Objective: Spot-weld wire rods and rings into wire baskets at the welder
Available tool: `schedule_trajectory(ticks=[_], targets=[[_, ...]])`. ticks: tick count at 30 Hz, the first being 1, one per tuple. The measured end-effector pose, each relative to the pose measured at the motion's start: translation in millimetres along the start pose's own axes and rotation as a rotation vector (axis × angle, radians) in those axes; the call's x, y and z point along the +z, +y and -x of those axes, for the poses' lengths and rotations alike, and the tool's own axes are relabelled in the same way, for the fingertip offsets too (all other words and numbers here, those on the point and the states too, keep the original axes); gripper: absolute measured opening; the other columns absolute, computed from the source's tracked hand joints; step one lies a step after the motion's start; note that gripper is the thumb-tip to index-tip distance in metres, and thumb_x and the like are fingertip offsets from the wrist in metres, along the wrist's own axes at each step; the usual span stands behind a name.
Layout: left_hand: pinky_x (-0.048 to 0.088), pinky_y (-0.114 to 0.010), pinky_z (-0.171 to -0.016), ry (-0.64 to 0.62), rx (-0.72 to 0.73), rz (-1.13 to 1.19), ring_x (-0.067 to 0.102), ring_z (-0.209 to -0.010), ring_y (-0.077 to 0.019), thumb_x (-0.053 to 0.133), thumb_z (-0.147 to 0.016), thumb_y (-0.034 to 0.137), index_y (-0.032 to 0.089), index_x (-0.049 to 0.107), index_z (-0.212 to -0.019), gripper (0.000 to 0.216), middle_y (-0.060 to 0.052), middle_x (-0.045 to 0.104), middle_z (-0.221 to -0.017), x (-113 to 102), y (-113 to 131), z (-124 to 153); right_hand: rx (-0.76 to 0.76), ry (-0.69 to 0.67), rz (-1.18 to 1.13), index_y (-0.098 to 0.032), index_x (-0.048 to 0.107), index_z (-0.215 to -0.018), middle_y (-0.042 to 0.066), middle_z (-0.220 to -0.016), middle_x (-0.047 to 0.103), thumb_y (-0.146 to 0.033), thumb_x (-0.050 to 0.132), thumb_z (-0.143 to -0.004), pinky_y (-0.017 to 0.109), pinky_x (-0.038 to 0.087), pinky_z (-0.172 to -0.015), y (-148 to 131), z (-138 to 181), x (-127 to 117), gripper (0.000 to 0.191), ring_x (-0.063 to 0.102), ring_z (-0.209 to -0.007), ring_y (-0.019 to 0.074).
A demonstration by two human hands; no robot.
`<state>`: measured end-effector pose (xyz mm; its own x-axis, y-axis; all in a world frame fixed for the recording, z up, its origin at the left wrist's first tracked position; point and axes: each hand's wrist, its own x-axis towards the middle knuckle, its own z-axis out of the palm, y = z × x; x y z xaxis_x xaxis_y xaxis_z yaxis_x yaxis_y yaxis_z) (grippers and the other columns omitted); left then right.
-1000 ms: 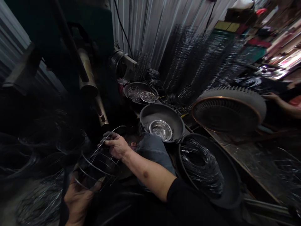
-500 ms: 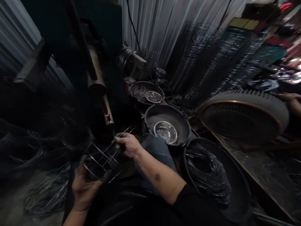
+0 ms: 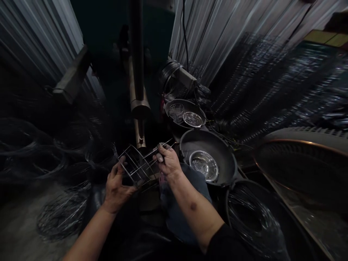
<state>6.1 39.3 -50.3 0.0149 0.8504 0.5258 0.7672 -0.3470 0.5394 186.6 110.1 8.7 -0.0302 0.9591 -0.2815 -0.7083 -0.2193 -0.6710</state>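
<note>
A small wire rack (image 3: pixel 137 168) of thin crossing metal rods is held between my two hands, tilted, below a copper-coloured machine rod. My left hand (image 3: pixel 118 186) grips the rack's left side, thumb below and fingers on the outer wire. With my right hand (image 3: pixel 167 159) I pinch the rods at its right end, whose tips stick out past my fingers. The rod's narrow lower tip (image 3: pixel 140 141) hangs just above and behind the rack. Whether the wires touch it, I cannot tell.
To the right stand a dark pan (image 3: pixel 228 159) with a shiny metal bowl (image 3: pixel 203 165) of small pieces, and another pan (image 3: pixel 170 103) behind. Wire coils lie in a dark basin (image 3: pixel 296 217) and on the floor (image 3: pixel 16 232). A large round fan-like cover (image 3: pixel 304 163) stands far right.
The view has swung left, so the scene sits further right. Both hands have raised the rack and brought it nearer the machine rod. Another person's hand at the right edge has left view.
</note>
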Motion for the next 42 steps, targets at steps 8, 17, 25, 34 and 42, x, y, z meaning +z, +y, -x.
schedule_trajectory(ticks=[8,17,25,34,42], targets=[[0.048,-0.047,-0.092,0.027,0.008,0.03,0.055,-0.111,-0.0312,0.07,-0.069,0.05,0.021,0.033,-0.142,0.087,-0.014,0.052,-0.126,5,-8,-17,-0.016,0.002,0.035,-0.018,0.049,-0.069,-0.011,-0.051,0.049,-0.021,0.074,-0.071,0.018,0.041,-0.042,-5,-18,14,0.026,0.027,-0.031,-0.0002],[0.049,-0.044,-0.091,0.058,0.053,0.051,0.057,-0.106,-0.0309,0.073,-0.066,0.05,0.015,0.031,-0.143,0.094,-0.017,0.051,-0.124,7,-14,-36,-0.03,-0.032,0.041,-0.017,0.049,-0.069,-0.009,-0.053,0.055,-0.017,0.066,-0.077,0.018,0.039,-0.041,-9,-34,26,0.019,0.027,-0.031,0.0002],[0.046,-0.045,-0.096,0.055,0.031,0.03,0.054,-0.112,-0.0302,0.071,-0.065,0.056,0.016,0.032,-0.143,0.096,-0.016,0.051,-0.126,14,-21,-48,-0.032,-0.001,0.066,-0.018,0.049,-0.069,-0.011,-0.048,0.048,-0.02,0.07,-0.076,0.017,0.038,-0.041,-12,-50,30,0.022,0.027,-0.032,0.0005],[0.048,-0.045,-0.095,0.043,0.04,0.057,0.052,-0.113,-0.0316,0.072,-0.065,0.054,0.012,0.031,-0.143,0.098,-0.017,0.05,-0.129,17,-22,-53,-0.052,-0.003,0.072,-0.017,0.049,-0.068,-0.011,-0.047,0.047,-0.019,0.068,-0.078,0.017,0.038,-0.04,-14,-54,32,0.022,0.025,-0.031,0.0003],[0.047,-0.044,-0.095,0.035,0.048,0.065,0.053,-0.114,-0.0306,0.072,-0.067,0.05,0.013,0.035,-0.141,0.091,-0.015,0.051,-0.128,16,-22,-54,-0.055,-0.011,0.07,-0.017,0.048,-0.067,-0.01,-0.048,0.047,-0.016,0.064,-0.08,0.016,0.038,-0.04,-14,-55,31,0.02,0.025,-0.032,0.0001]])
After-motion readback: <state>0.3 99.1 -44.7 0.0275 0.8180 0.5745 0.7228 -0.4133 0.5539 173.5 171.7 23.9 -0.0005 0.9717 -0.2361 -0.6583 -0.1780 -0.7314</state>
